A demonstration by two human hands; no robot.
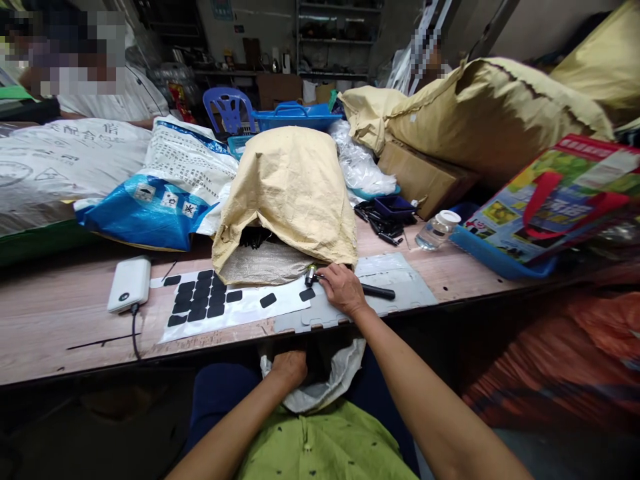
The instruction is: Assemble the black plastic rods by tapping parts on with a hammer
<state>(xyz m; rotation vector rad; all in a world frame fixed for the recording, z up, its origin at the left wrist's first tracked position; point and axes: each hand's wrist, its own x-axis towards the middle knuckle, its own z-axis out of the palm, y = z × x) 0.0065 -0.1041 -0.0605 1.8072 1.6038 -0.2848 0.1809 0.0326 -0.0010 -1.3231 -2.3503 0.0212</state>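
My right hand (343, 288) is on a small hammer with a black handle (379, 291), thumb and fingers closed round its shaft close to the head (311, 275). The hammer lies over a grey board (295, 323) at the table's front edge. Below the edge, my left hand (290, 369) reaches into the mouth of a white woven sack (345, 373) on my lap; its fingers are hidden there. Beside the board is a white sheet (250, 319) with several black rounded-square pads (199, 301). A tan sack (293, 187) lies open toward me, dark pieces (255, 237) inside.
A white power bank (129, 285) with a cable is at left, near a blue-and-white sack (165, 180). At right are black parts (383, 223), a clear jar (437, 230), a carton (425, 177) and a blue tray (500, 260) holding a printed bag (555, 200). Another person (107, 93) is at far left.
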